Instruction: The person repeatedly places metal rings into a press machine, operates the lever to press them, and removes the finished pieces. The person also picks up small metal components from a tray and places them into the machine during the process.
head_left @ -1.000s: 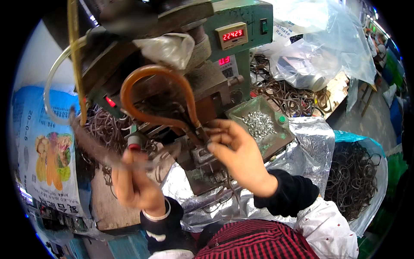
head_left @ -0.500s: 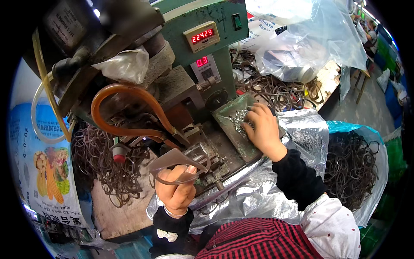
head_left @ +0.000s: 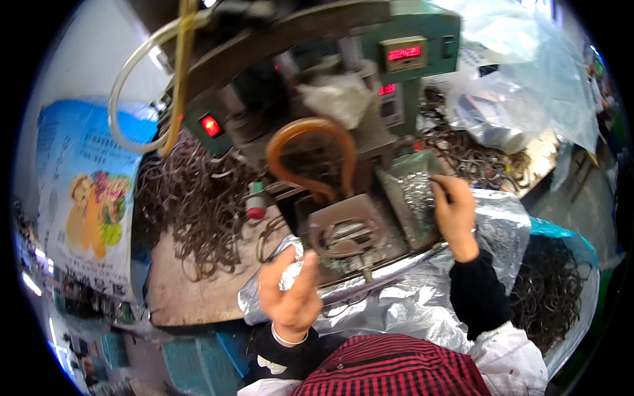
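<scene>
A brown flat band, looped round at its near end (head_left: 337,216), lies on the press's metal fixture (head_left: 391,242). My left hand (head_left: 290,298) is just in front of it on the left, blurred, fingers apart and holding nothing I can see. To the right of the fixture, a tilted green metal tray (head_left: 409,165) carries many small shiny metal pieces (head_left: 417,191). My right hand (head_left: 457,218) is at the tray's right side with thumb and fingertips drawn together; whatever is between them is too small to make out.
An orange-brown hose (head_left: 310,125) arches over the fixture below the press head. Heaps of dark bands lie left (head_left: 205,211) and behind the tray (head_left: 475,148). A bag of dark bands (head_left: 548,284) stands at the right. Silver foil sheeting (head_left: 396,297) covers the front edge.
The brown band has left my left hand and now rests on the fixture. That hand has opened and drawn back toward me. My right hand has moved to the tray's edge. The view has turned left.
</scene>
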Available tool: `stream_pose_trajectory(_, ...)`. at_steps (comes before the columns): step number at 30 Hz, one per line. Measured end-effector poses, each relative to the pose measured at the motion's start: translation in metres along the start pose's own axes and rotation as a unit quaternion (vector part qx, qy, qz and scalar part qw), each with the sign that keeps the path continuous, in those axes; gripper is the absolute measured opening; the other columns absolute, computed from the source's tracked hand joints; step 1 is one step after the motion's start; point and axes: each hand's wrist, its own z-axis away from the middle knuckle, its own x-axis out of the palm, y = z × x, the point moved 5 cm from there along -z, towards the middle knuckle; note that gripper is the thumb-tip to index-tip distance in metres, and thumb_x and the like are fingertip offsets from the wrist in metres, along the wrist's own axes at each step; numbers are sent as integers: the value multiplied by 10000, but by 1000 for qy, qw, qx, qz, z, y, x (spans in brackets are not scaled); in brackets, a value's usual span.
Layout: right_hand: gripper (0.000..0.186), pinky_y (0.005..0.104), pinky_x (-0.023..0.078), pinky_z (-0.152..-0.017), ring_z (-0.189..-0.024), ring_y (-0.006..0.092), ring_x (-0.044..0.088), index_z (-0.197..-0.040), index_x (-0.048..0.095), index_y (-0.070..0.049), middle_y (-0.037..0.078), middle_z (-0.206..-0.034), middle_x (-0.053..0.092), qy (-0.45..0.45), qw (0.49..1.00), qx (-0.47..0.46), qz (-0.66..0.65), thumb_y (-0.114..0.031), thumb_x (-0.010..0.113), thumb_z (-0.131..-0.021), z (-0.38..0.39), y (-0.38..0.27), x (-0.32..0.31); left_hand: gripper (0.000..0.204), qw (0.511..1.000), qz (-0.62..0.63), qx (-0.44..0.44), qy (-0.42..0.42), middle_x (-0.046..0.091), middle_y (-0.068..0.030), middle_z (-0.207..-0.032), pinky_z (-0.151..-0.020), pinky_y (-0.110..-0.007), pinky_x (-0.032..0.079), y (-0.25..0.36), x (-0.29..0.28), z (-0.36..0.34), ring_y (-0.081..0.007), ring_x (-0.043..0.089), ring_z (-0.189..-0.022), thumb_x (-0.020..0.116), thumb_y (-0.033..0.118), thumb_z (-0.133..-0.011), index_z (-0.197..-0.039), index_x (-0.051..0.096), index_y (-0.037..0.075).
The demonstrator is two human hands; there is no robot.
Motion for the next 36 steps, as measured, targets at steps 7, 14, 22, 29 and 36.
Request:
stream_pose_trajectory(7,148,351,498,-774,-882,283,662,-969,705,-19,129,-921,694,-58,993,71,-81,-8,670,-825,17,-23,-6,275,977,-108,-176,-58,655,-174,-1088,-862,-372,490,-104,-18,-24,-311,631,-1013,610,-12,-885,-1139,698,47)
stream_pose_trajectory(14,128,361,501,-776,-868,304,664,-944,712,-13,142,-924,702,-68,989,70,-110,-9,690,-818,7,-28,14,379,865,-237,-342,-281,677,-243,-805,-717,-505,527,-208,62,57,-446,661,-805,574,384,-930,-887,743,48)
stream_pose_trajectory(22,139,338,478,-785,-845,267,629,-925,701,-6,120,-904,682,19,995,98,26,54,679,-802,51,10,-81,121,828,147,-539,-52,620,-14,-766,-527,-210,454,-123,-55,91,-78,593,-668,641,42,-925,-943,522,48)
stream_pose_trajectory(29,203,354,509,-770,-841,272,665,-945,728,-28,116,-909,709,-117,977,-32,-175,47,686,-761,2,-84,-36,276,854,172,-491,20,692,-54,-915,-561,-180,427,-125,-44,67,-55,596,-722,598,26,-963,-1229,641,-36)
stream_pose_trajectory(36,288,285,508,-785,-865,172,668,-1094,642,21,101,-925,679,-109,901,125,-401,2,674,-809,-7,-106,41,293,843,231,-472,117,645,-56,-842,-575,-217,463,-116,6,80,-88,570,-694,578,42,-980,-1257,591,-55)
